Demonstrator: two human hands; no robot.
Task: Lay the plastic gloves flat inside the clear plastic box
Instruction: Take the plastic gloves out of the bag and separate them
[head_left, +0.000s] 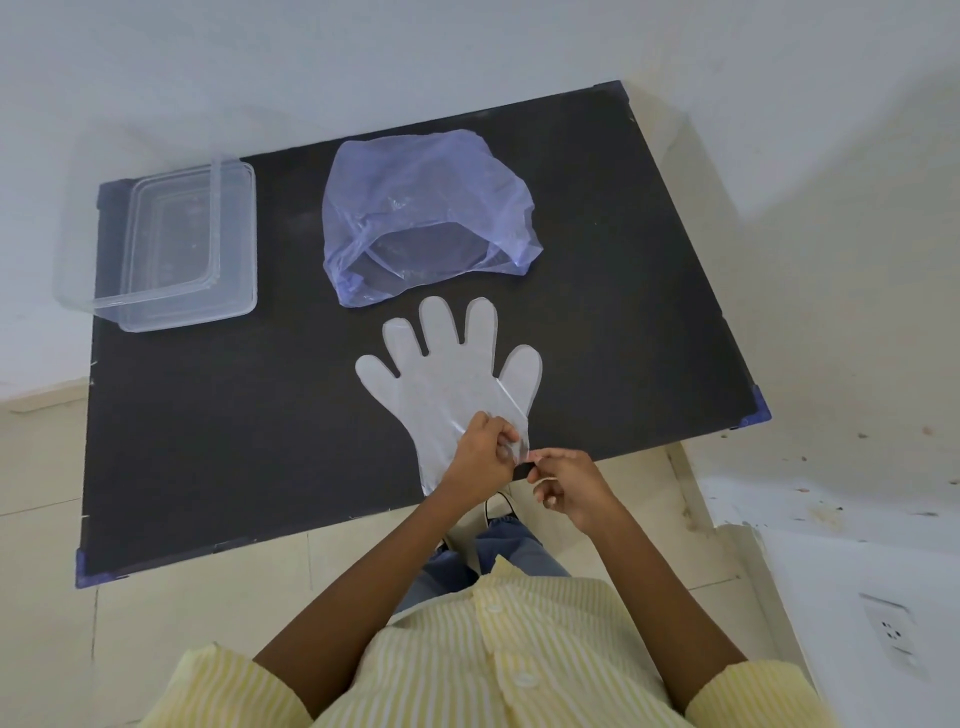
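1. A clear plastic glove (447, 374) lies spread flat on the black tabletop (234, 415), fingers pointing away from the person, just on the near side of the blue plastic bag (421, 208).
2. Both hands work at the glove's cuff: the left hand (480, 454) pinches the film at the cuff's right corner, and the right hand (569, 486) pinches the same edge, apparently peeling layers apart.
3. The clear plastic box (176, 244) sits well to the left of the bag, seemingly empty, its lid (156, 228) apparently resting on it.
4. Risks, as I judge them: the thin film may cling, so two gloves lift together; a tug could crumple or fold the glove; the lid may block flat placement.
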